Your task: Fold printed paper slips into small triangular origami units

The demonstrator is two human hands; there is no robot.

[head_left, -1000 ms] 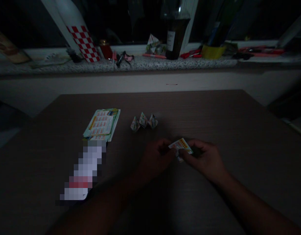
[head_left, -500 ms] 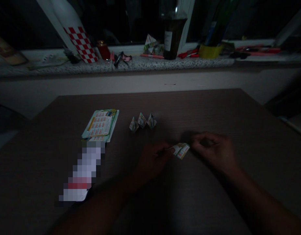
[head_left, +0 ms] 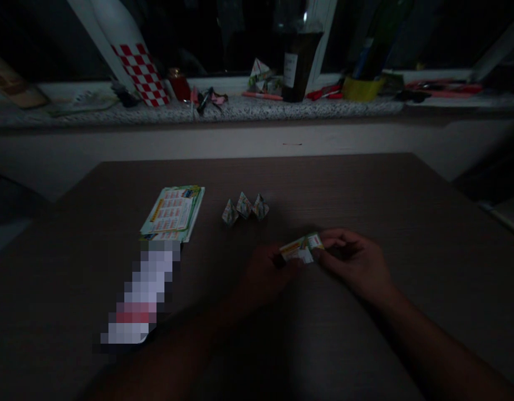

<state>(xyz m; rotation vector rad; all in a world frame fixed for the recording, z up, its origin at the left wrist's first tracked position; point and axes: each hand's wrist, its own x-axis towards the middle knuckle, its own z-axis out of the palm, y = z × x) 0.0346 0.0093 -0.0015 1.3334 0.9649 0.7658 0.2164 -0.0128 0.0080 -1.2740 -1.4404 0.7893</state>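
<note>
Between my hands is a small folded paper [head_left: 300, 249] with coloured print, held a little above the table. My left hand [head_left: 267, 273] pinches its left and lower side, thumb on top. At its right end, my right hand [head_left: 357, 259] grips it between thumb and fingers. Beyond my left hand stand three small folded-paper pieces with pointed tops, side by side: a left one [head_left: 229, 213], a middle one [head_left: 244, 205] and a right one [head_left: 260, 206]. To the left lies a stack of printed calendar sheets [head_left: 173, 210].
A blurred-out, lit phone-like object [head_left: 143, 289] lies below the stack on the dark wooden table [head_left: 344, 184]. Along the stone windowsill [head_left: 223, 114] stand a red-and-white checkered bottle [head_left: 142, 72], a dark cup [head_left: 298, 67], a yellow-based green bottle [head_left: 363, 89] and small clutter.
The folded paper has turned and now shows a wider, more rectangular face. My right hand has moved left and taken hold of its right end; before, it was just apart from it.
</note>
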